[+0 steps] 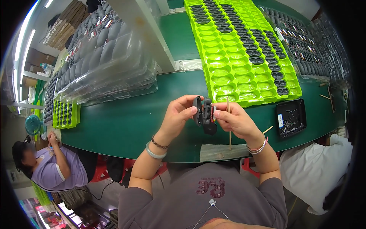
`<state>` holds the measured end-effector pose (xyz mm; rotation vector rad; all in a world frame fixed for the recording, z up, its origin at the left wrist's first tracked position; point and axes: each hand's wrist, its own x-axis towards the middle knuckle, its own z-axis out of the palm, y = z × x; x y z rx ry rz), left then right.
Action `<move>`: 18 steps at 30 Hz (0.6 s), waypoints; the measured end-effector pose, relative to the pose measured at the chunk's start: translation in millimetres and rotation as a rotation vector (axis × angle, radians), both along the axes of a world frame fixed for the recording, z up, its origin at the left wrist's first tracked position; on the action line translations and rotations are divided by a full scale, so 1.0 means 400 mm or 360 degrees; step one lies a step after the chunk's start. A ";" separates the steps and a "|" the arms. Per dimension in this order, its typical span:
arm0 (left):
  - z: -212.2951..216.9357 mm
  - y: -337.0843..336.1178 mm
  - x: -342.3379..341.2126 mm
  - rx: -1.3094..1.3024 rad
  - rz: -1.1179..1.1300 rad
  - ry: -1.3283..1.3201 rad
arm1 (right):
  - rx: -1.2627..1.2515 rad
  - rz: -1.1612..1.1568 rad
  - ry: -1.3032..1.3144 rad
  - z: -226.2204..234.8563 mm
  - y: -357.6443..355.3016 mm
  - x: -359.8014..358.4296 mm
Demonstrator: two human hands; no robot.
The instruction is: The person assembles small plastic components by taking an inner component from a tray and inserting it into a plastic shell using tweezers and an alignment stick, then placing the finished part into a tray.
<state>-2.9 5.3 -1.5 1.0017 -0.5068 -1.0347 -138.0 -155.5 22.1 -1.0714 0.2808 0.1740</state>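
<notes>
My left hand (176, 115) pinches a dark oval shell (197, 110) on edge between thumb and fingers. Right beside it, over the green table, is a black casing (207, 110) with a rounded lower end (209, 128). My right hand (237, 120) has thumb and fingers closed at the casing's right side, on a small red-and-white part (214, 114). A thin wooden stick (230, 135) runs upright through the right hand's grip. Whether the shell and the casing are joined is hard to make out.
A lime-green tray (225, 100), partly filled with black oval pieces, lies ahead. Clear trays of grey shells (110, 76) are stacked left. A black box (291, 129) of small pins stands right. A grey cloth (217, 152) lies at the near edge. Another person (57, 168) sits far left.
</notes>
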 end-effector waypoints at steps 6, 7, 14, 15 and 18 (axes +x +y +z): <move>0.008 0.000 -0.004 0.0021 -0.0012 -0.0073 | -0.0033 -0.0016 0.0011 0.008 0.006 0.001; 0.008 0.001 -0.003 0.0047 -0.0015 -0.0087 | -0.0013 -0.0013 0.0014 0.007 0.005 0.001; -0.002 0.001 -0.003 0.0065 0.0001 -0.0104 | -0.0044 -0.0014 0.0036 0.002 0.005 -0.001; -0.003 0.002 -0.003 0.0063 0.0000 -0.0101 | -0.0026 -0.0007 0.0036 0.000 0.002 -0.001; 0.001 0.001 -0.001 0.0060 -0.0017 -0.0092 | -0.0017 0.0003 0.0037 0.004 0.003 0.000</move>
